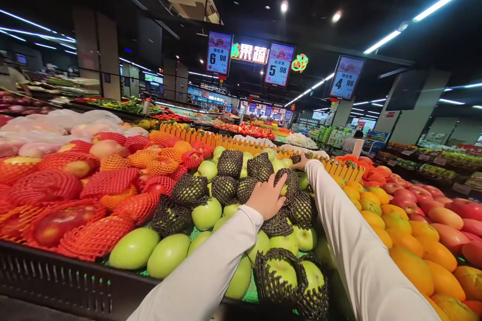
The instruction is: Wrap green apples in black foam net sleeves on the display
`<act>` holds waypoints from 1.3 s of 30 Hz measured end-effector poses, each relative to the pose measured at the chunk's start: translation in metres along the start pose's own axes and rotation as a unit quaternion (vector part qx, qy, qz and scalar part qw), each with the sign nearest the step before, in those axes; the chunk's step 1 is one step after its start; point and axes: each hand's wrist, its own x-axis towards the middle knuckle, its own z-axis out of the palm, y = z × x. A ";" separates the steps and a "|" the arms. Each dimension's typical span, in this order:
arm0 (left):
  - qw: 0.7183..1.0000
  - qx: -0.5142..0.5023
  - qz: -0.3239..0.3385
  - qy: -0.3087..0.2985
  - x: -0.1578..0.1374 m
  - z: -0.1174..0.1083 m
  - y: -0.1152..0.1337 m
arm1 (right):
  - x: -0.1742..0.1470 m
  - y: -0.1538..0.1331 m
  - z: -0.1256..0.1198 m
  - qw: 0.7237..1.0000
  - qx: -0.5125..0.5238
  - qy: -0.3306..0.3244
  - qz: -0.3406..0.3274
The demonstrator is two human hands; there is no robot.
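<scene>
The person's left hand (266,197) spreads against a black-netted green apple (291,186); the right hand (300,162) reaches beyond it, both grips unclear. Bare green apples (168,256) nearer than the left hand stand unnetted.

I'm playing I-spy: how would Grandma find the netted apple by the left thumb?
Find the green apples between red-netted fruit and oranges. Go to the left hand. The black-netted apple alone sits between that hand's thumb and forefinger.

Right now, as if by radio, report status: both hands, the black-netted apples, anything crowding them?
Left hand on a black-netted apple. Right hand at the apples' far edge, grip unclear. Loose green apples crowd in among the netted ones.
</scene>
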 end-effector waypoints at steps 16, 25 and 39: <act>1.000 -0.011 0.007 -0.014 0.001 -0.001 -0.005 | -0.175 0.065 -0.048 0.971 -0.158 0.177 0.030; 1.000 -0.006 0.001 -0.003 -0.001 0.001 -0.007 | -0.133 0.118 -0.009 0.999 0.029 0.031 -0.005; 0.996 0.016 0.029 0.079 -0.030 -0.060 -0.013 | -0.098 0.164 0.009 0.993 0.017 0.043 0.110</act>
